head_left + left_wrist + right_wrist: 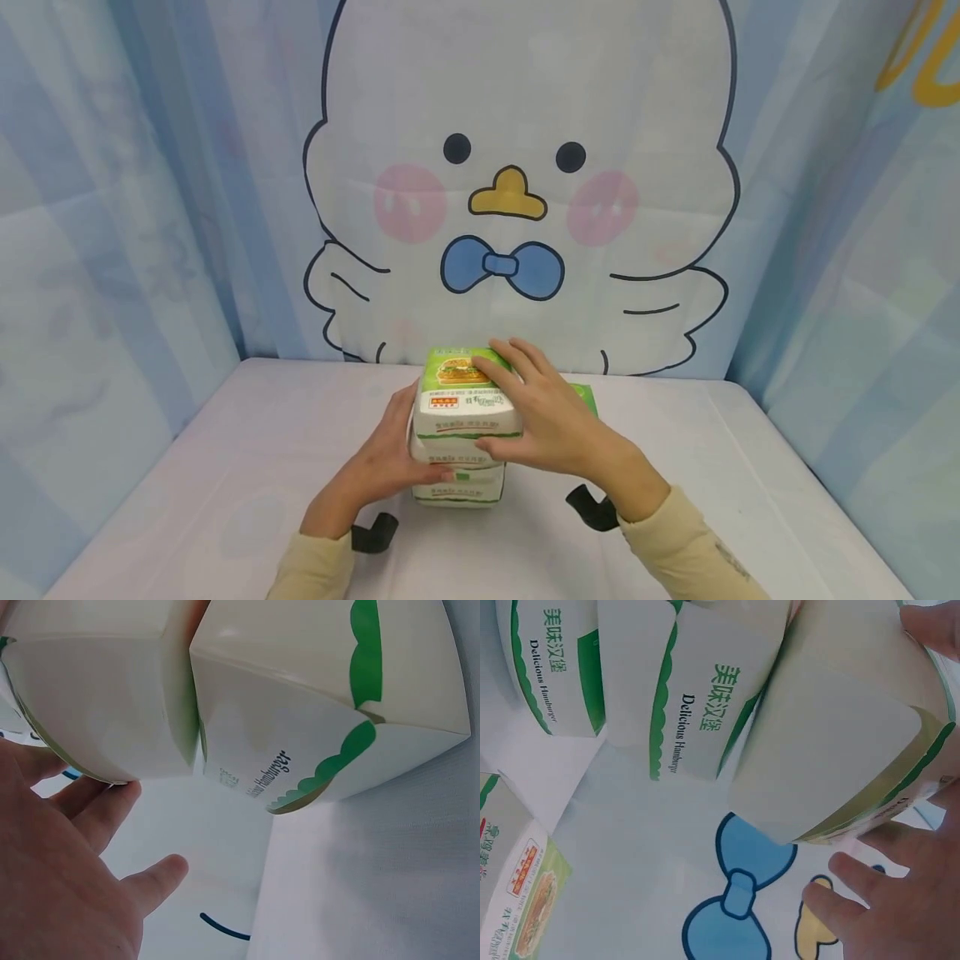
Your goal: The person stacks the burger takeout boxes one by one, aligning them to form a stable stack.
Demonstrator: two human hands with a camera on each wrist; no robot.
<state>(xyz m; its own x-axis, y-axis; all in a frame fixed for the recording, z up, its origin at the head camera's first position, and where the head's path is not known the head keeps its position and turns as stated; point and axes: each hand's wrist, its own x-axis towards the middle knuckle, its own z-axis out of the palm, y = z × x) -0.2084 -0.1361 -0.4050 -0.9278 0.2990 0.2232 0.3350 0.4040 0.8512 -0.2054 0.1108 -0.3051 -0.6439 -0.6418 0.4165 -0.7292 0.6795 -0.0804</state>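
Three white-and-green hamburger boxes form a stack on the table. My right hand (555, 421) grips the top hamburger box (442, 427), thumb low on its front and fingers over its top and far side. In the right wrist view this box (825, 735) leans at an angle to the middle box (697, 697). My left hand (382, 454) holds the left side of the stack at the middle hamburger box (435, 451), thumb across the front. In the left wrist view its other fingers touch the back of the middle box (97, 705). Underneath sits the bottom hamburger box (457, 493).
Another hamburger box (585, 396), mostly hidden behind my right hand, stands on the white-covered table (675, 467). A printed cartoon backdrop (517, 100) rises behind the table's far edge, with blue curtains (97, 208) at the sides. Black wrist straps (592, 508) hang by both wrists.
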